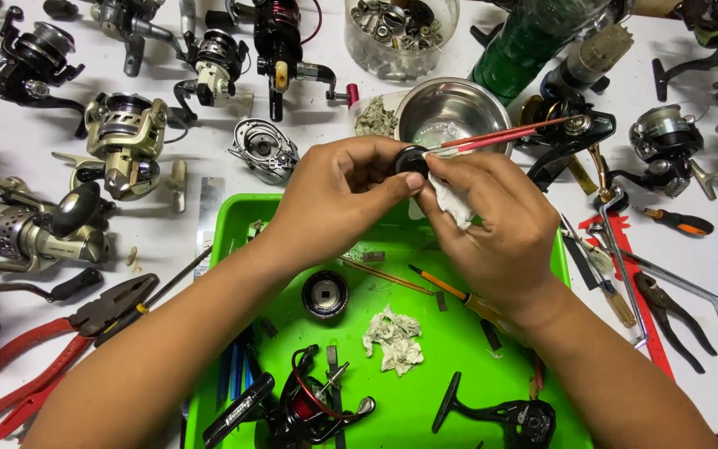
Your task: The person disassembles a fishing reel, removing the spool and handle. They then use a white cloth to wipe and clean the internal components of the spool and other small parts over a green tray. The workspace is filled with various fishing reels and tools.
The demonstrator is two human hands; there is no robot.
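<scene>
My left hand [338, 195] pinches a small round black reel part [411, 158] between thumb and fingers above the green tray [234, 216]. My right hand [500, 220] presses a piece of white tissue [450, 199] against that part and also holds a thin red-handled brush [500, 135] that points right, over a steel bowl [450, 112]. Inside the tray lie a black round spool piece [325, 293], a crumpled tissue [394, 338], an orange-handled screwdriver [450, 291], a red and black reel body [309, 407] and a black reel handle [500, 416].
Several fishing reels [126, 145] lie on the white table at left and along the back. Red-handled pliers [51, 341] sit at the lower left. A clear tub of small parts [400, 33], a green bottle [525, 41], and assorted tools [666, 308] stand at the right.
</scene>
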